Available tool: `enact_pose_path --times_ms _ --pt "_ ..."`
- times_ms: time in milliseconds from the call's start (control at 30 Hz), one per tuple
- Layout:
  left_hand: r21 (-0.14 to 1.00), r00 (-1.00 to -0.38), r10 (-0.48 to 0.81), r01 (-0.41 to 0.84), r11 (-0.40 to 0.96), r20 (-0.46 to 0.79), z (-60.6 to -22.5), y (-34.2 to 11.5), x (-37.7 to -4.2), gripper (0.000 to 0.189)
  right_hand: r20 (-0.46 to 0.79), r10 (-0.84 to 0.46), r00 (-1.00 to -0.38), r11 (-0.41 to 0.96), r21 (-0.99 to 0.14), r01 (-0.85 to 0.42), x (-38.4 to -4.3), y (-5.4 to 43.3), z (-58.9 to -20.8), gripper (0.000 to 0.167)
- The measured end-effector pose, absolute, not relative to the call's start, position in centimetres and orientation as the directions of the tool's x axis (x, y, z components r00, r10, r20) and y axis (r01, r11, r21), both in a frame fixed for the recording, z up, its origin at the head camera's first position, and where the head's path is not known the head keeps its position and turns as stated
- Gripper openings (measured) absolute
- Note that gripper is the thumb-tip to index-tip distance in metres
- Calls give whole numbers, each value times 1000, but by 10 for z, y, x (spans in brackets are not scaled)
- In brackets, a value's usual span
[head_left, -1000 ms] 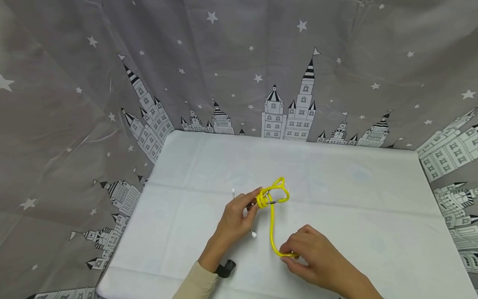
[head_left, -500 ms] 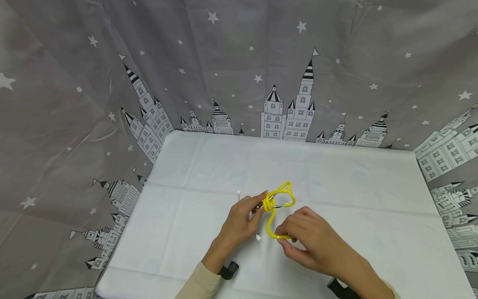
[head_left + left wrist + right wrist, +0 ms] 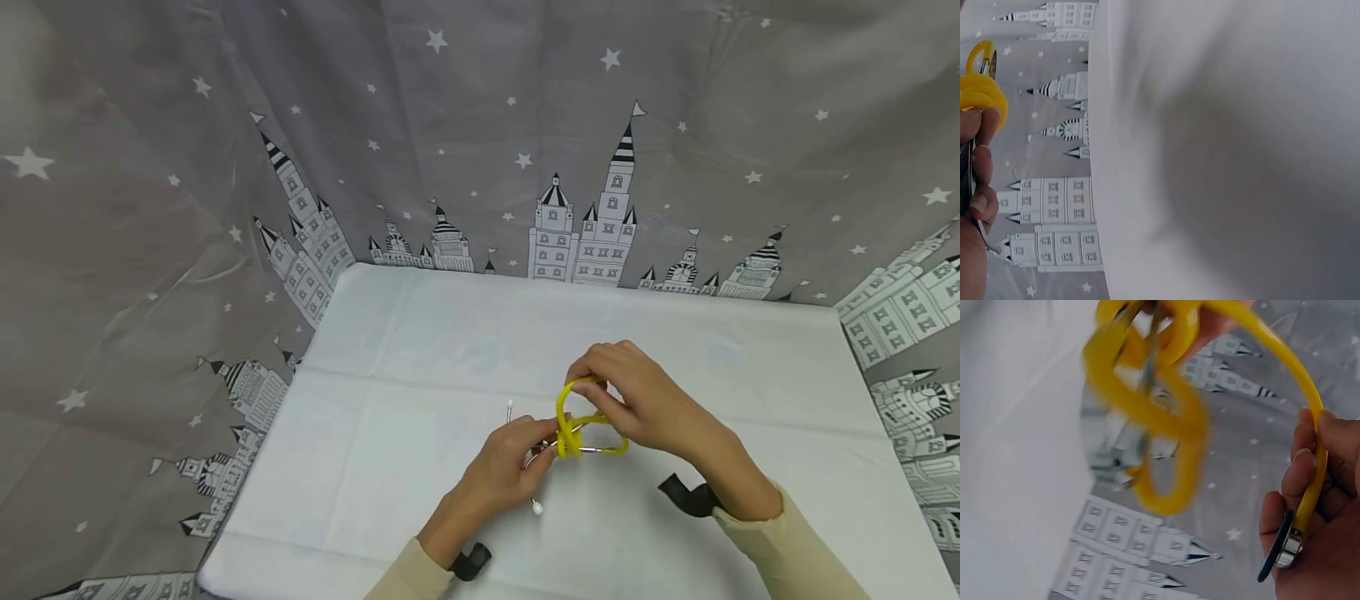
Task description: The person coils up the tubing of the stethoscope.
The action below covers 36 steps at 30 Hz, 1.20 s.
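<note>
- Stethoscope [image 3: 570,442] with yellow tubing sits a little right of and below the centre of the head view, held up between both hands over the white-covered table [image 3: 420,342].
- Left hand [image 3: 498,467], lower centre of that frame, pinches the metal ear tubes [image 3: 600,451] between thumb and fingers, just beside the yellow coil wrapped round them.
- White ear tips [image 3: 537,507] jut out on either side of this hand, one above and one below it.
- Right hand [image 3: 643,400], right of centre and higher in the frame, pinches the free length of tubing between thumb and forefinger; the other fingers curl inward.
- Chest piece [image 3: 1283,547], dark-rimmed with a silver stem, hangs at the tubing's end in the lower right of the right wrist view, close against those curled fingers; the coil at upper left is blurred.
- Black straps [image 3: 688,497] show at both wrists, next to beige sleeves [image 3: 795,550] along the bottom.
- Grey curtain [image 3: 465,125] printed with castles and stars fills the upper frame.
</note>
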State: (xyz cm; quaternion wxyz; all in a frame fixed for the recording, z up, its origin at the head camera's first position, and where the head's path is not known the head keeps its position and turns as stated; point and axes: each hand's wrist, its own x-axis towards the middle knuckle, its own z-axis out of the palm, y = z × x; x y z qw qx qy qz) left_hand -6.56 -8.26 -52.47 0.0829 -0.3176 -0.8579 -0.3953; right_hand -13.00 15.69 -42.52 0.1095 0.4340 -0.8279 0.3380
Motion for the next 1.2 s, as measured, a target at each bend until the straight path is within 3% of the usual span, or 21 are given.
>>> enact_pose_path --times_ms 467,633,900,1033,1200 --pt "605 -718 559 676 420 415 -518 -75 -54 41 217 -570 -792 472 -703 -532 -154 183 -472 10" --pt "600 -709 565 685 412 422 -519 -74 -53 41 104 -583 -806 448 -786 -425 -155 189 -492 8" --pt "696 -778 506 595 402 373 -518 -79 -53 48 -25 -563 -826 417 -871 -258 -146 198 -523 8" --pt "692 -768 496 613 381 406 -519 -83 -56 47 -11 -572 -820 353 -906 -233 -137 203 -538 9" --pt "685 -755 488 632 362 438 -518 -86 -59 49 64 -554 -830 354 -884 -305 -128 208 -549 23"
